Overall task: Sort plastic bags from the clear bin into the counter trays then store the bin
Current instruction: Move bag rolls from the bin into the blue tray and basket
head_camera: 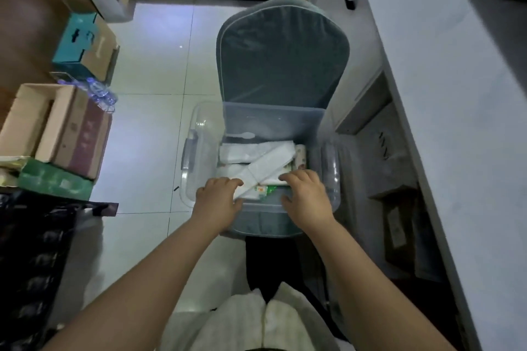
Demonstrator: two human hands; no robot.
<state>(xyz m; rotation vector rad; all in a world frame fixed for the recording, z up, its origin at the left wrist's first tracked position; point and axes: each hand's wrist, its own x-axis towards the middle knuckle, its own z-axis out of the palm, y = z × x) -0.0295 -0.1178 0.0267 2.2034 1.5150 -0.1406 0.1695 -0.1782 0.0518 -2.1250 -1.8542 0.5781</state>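
Head view: I look down at the clear bin. It sits on a grey chair beside the white worktop. Inside the bin lies a pile of folded white bags. One long folded bag lies slanted across the top of the pile.

My left hand has its grip on the near end of that long bag, fingers on top and thumb under. My right hand lies on the pile just beside it, fingers bent. I cannot tell if its grip holds a bag or only rests there.

I think this is the early part of the job, taking bags out of the bin. Many bags are in there and no trays show here, so the sorting looks far from done. Next I would lift the long bag up and out, then turn to the worktop on my right to find the trays. Thin bags are slippery, so I should hold firmly and not drag the others out with it.

A small pack with green print peeks out between my hands, but it is too blurry to read. The cardboard boxes on the floor to my left have marks I cannot read either.
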